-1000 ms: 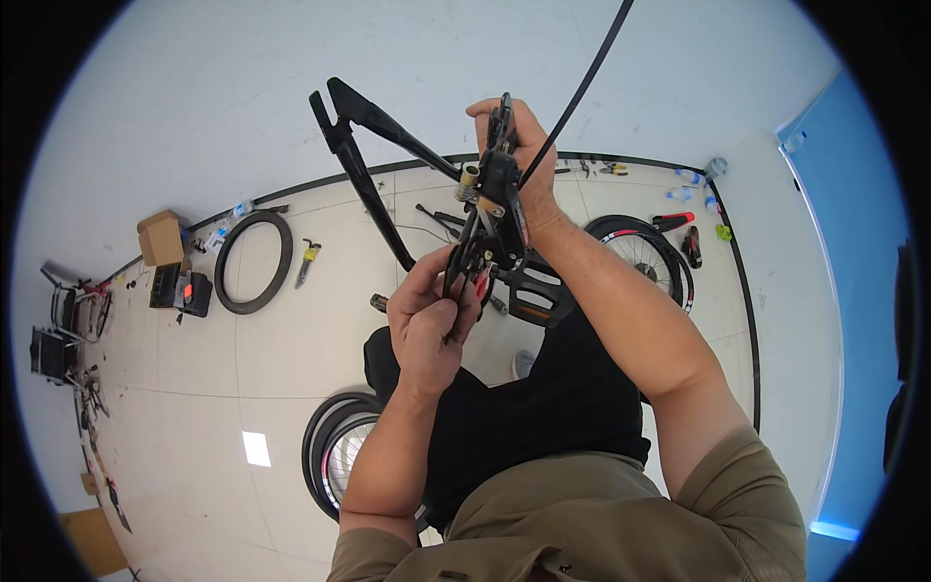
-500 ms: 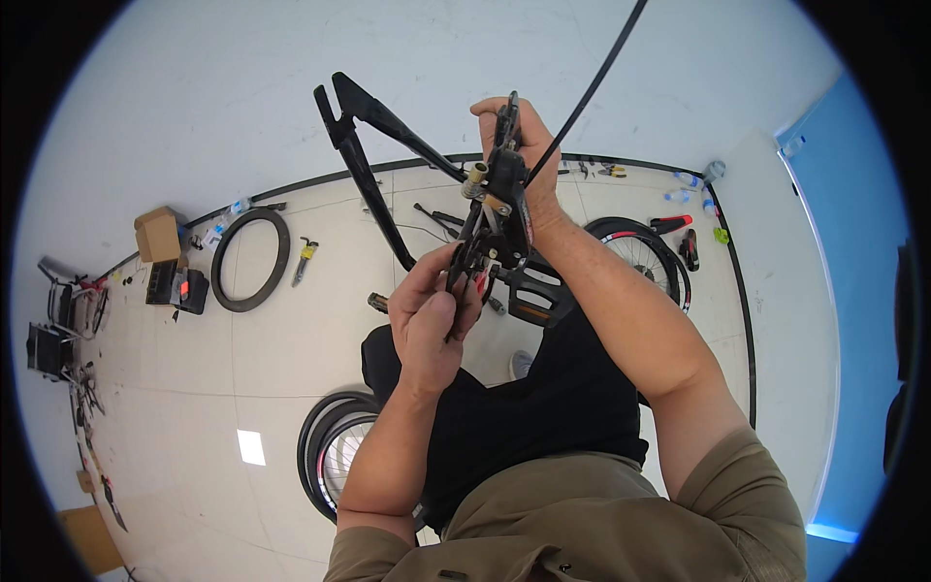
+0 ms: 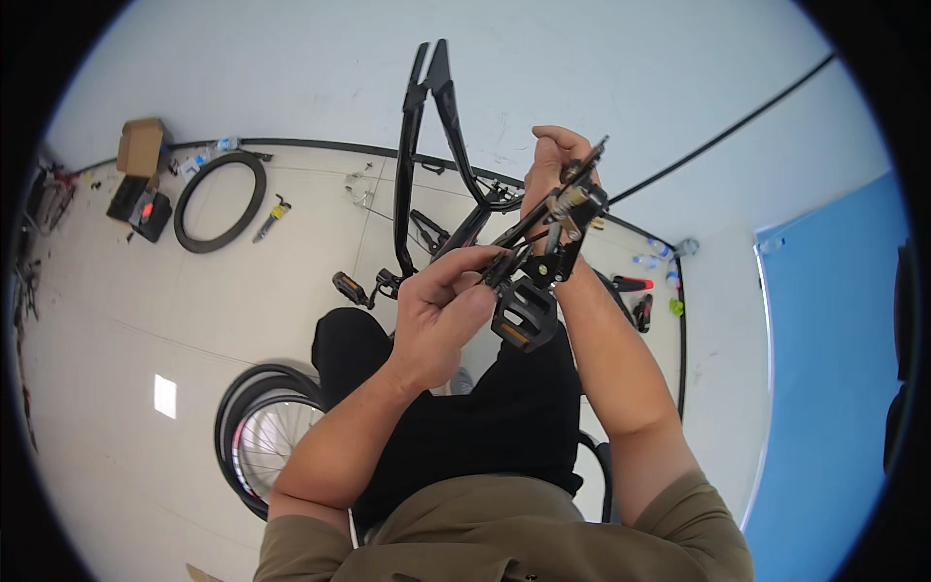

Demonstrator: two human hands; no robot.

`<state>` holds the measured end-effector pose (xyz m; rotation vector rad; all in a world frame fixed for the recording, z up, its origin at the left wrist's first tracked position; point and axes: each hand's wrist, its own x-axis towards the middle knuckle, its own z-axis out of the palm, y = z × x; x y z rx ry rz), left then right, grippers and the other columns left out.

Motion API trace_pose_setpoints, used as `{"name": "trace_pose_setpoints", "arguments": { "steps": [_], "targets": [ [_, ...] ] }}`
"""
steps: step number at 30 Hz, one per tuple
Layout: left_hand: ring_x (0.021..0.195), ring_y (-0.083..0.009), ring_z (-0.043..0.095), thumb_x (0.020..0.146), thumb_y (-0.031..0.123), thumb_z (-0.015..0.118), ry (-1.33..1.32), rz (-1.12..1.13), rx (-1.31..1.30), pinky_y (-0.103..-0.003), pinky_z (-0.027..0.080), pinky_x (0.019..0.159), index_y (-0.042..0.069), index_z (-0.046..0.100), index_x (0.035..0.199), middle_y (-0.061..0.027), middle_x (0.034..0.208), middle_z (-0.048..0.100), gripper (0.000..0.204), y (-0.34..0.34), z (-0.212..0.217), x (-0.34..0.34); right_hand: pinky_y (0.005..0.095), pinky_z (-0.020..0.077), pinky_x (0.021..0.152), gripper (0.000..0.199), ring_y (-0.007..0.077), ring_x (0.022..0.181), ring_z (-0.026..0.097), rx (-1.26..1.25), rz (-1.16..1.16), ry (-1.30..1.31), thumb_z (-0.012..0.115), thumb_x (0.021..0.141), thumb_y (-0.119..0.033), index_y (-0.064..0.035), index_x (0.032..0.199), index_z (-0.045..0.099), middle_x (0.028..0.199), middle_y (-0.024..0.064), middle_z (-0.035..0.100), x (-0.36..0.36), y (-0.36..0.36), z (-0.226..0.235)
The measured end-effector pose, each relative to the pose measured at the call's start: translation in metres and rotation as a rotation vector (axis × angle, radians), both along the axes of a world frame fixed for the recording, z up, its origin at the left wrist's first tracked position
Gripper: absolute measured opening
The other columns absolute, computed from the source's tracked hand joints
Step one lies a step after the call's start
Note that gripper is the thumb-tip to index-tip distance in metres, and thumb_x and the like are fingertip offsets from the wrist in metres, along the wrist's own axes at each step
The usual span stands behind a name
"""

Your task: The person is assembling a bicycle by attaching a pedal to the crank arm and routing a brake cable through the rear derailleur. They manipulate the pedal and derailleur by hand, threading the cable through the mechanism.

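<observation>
"What are you holding right now?"

"I'm pinching the near end of the black gear mechanism [image 3: 580, 204] with the left grip [image 3: 436, 320], thumb pressing against fingers. With the right grip [image 3: 543, 179] I'm grasping its far end from behind; the mechanism is hiding some of those fingertips."

"And where is it sitting?"

"It isn't resting on anything I'm seeing. I'm holding it above the floor [image 3: 136, 291], toward the far edge, just beside a pedal [image 3: 514, 336] and to the right of the bike frame [image 3: 407, 165]. A thin black cable [image 3: 640, 185] is running off to the right, and a tyre [image 3: 260, 189] is lying near the floor's far left corner."

"Which step, then?"

"I'm judging this as two-handed handling of the mechanism in the air. To my mind, the next move is calling for a steady right hold, fine fingertip work on the left, and room around that pedal."
</observation>
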<state>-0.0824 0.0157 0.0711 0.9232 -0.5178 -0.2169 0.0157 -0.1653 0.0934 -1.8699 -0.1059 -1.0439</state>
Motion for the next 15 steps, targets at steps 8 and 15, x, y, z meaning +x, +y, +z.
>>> {"name": "trace_pose_setpoints", "arguments": {
  "steps": [8,15],
  "targets": [
    [0.062,-0.0042,0.036,0.088,0.005,0.056,0.002,0.037,-0.024,-0.022,0.032,0.060,-0.006,0.058,0.130,0.0065,0.068,0.040,0.043,-0.006,0.004,-0.005,0.0202,0.0272,0.054,0.008,0.0013,0.061,0.033,0.186,0.020,0.055,0.056,0.102,-0.004,-0.0038,0.102,0.064,0.070,-0.0093,0.045,-0.006,0.006,0.010],
    [0.060,-0.0032,0.045,0.088,0.006,0.066,0.058,-0.012,0.061,-0.022,0.037,0.055,-0.003,0.060,0.124,0.0035,0.067,0.053,0.038,-0.002,0.027,-0.009,0.0240,0.0339,0.046,0.015,0.0043,0.050,0.042,0.165,0.025,0.132,0.053,0.105,-0.017,-0.0038,0.108,0.060,0.062,-0.0029,0.049,-0.020,0.008,0.021]
  ]
}}
